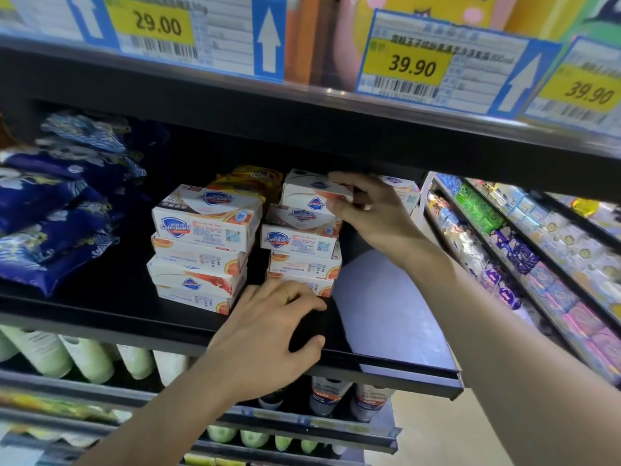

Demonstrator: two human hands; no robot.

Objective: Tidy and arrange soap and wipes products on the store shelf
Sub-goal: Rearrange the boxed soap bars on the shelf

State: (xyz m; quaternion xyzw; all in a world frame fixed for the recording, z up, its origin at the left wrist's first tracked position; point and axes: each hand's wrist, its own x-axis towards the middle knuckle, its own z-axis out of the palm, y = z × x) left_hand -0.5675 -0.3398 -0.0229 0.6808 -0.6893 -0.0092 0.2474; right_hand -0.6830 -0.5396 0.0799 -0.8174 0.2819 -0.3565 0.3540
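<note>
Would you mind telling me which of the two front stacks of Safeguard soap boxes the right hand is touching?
The right stack: the right hand grips its top box. The left stack, beside the blue packs, is untouched by it.

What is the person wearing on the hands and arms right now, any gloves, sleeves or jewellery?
No gloves: both hands are bare. The left hand has a thin gold-coloured ring on one finger. The right hand shows no ring or watch. Both forearms are bare as far as the frame shows, with no sleeves in view.
</note>
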